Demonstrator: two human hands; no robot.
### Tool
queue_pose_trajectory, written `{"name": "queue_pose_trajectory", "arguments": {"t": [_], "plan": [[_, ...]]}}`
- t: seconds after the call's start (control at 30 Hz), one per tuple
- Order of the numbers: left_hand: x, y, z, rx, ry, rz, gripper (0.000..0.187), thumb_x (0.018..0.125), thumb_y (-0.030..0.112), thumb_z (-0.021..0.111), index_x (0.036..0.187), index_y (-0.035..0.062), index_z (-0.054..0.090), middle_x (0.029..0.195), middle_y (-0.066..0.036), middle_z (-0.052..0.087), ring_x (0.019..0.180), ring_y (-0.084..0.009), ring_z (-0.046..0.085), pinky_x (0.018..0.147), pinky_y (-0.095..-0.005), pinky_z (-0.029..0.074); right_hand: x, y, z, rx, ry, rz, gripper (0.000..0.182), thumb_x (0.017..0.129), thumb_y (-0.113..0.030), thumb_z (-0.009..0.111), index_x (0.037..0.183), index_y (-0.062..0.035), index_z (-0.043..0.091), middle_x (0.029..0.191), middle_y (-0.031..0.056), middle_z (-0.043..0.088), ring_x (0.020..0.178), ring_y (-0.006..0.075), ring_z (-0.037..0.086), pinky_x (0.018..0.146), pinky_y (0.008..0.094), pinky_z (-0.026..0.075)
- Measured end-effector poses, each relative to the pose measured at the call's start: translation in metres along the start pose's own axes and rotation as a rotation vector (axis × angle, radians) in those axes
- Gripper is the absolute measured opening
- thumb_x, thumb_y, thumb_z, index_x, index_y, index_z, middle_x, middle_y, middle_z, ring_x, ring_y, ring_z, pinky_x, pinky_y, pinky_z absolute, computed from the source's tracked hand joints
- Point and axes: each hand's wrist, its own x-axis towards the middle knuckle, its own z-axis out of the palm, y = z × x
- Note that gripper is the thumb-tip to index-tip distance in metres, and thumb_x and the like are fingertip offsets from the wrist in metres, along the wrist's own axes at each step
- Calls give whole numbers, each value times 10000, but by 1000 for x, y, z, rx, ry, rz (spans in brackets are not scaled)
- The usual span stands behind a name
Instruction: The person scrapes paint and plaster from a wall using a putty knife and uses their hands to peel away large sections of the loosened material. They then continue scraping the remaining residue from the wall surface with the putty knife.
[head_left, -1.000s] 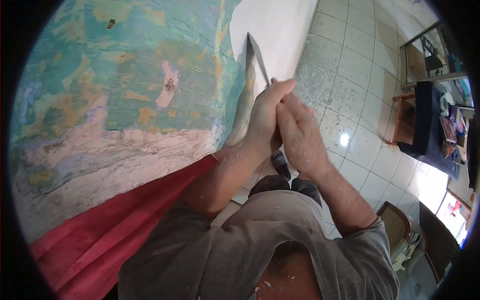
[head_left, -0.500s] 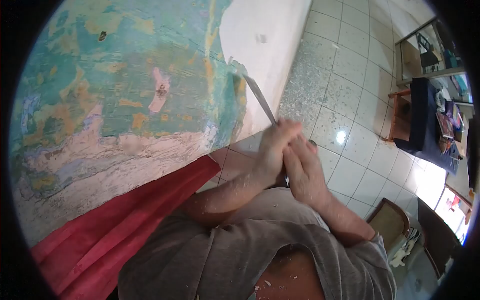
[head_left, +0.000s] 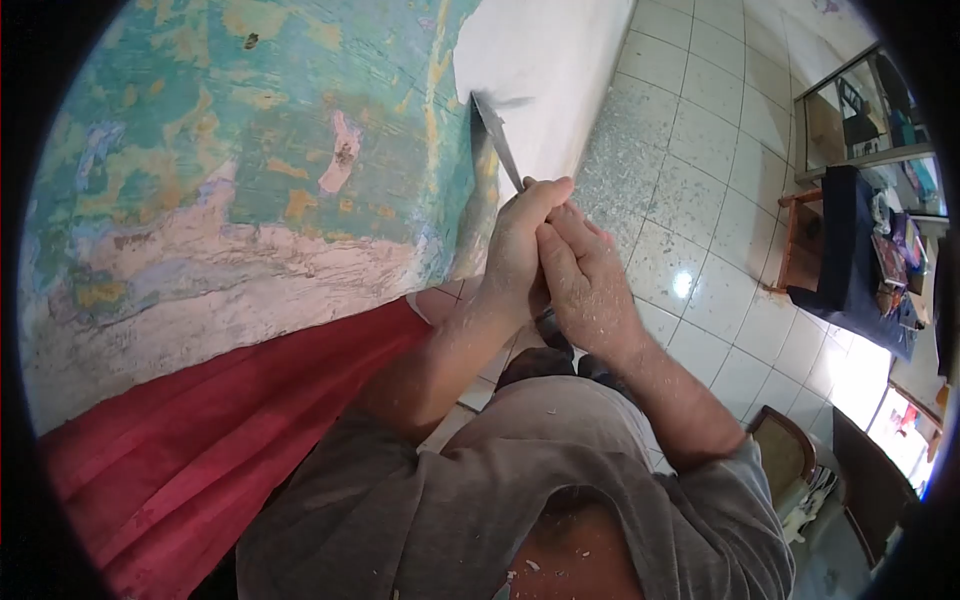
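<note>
A metal scraper (head_left: 502, 145) reaches up from my clasped hands. Its blade tip is at the wall (head_left: 390, 120), where peeling green paint borders bare white plaster (head_left: 520, 60). My left hand (head_left: 518, 240) is closed around the scraper just below the blade, thumb along the top. Pressed against it from the right, my right hand (head_left: 590, 290) is closed too, its fingers wrapped over the grip. The handle itself is hidden between both hands. Pale flakes dot my hands and forearms.
Paint chips lie on the tiled floor (head_left: 640, 130) along the wall. A red cloth (head_left: 250, 400) hangs at lower left. To the right stand a table with a dark cover (head_left: 850, 240) holding assorted items, a glass cabinet (head_left: 850, 110) and a chair (head_left: 785, 440).
Both hands have moved up and slightly left with the scraper. Its tip has gone from the lower paint edge to a higher spot along the plaster border.
</note>
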Motion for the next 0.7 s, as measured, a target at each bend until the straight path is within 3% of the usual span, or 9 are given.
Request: {"name": "queue_pose_trajectory", "arguments": {"t": [0.07,0.13,0.2,0.27,0.33,0.37,0.5,0.57,0.7], "plan": [[3,-5,5,17,-10,7,358,911,341,560,714,42,548,711,-117,593,717,-273,622,769,-442,521,9,1,0,196,151,-192,427,1034,-219,412,1373,32,478,1351,208,540,1231,312,522,1039,333,385],[-15,-28,2,-19,-31,19,322,923,319,574,749,50,543,716,-110,587,704,-262,621,744,-426,525,-7,3,-3,167,126,-143,446,1041,-231,413,1399,32,457,1383,206,522,1253,295,511,1049,334,379],[-23,-33,-3,-44,-58,54,286,934,297,587,784,58,538,721,-102,582,691,-250,620,720,-411,529,-34,9,13,-51,256,-282,444,1039,-227,420,1398,33,459,1363,205,531,1244,300,512,1049,337,379],[-27,-29,-9,-23,-149,78,273,928,287,597,786,62,539,723,-102,584,686,-244,621,733,-424,532,-23,5,18,-29,342,-345,386,1030,-207,426,1316,38,514,1282,208,568,1180,304,551,1000,349,412],[-6,12,11,-7,15,83,324,912,295,544,698,53,547,677,-125,600,673,-273,623,744,-440,526,15,-14,-3,-148,112,-169,325,1025,-197,425,1213,38,549,1208,202,588,1116,294,582,943,365,438],[2,27,22,43,6,82,324,914,294,542,697,53,546,681,-126,604,681,-275,625,744,-439,525,27,-22,-1,90,234,-202,295,1022,-194,427,1151,41,549,1088,201,614,1016,280,615,877,374,461],[-5,-1,19,-53,-57,24,260,931,272,586,804,49,548,731,-84,582,688,-220,626,724,-376,535,2,-13,-2,29,288,-278,303,1020,-196,431,1158,49,543,986,209,618,926,280,624,831,373,479],[-29,-13,10,27,-112,70,257,937,275,577,820,48,548,744,-92,588,700,-217,627,720,-369,533,-27,-6,15,-53,448,-437,249,993,-199,436,1036,28,529,1011,247,570,987,454,558,840,469,448],[-6,34,32,-34,-62,44,245,952,294,572,852,72,550,784,-80,595,744,-190,626,715,-352,520,14,-29,-14,-87,179,-252,258,995,-206,435,1045,27,532,1000,235,569,997,441,566,844,465,444]]}}
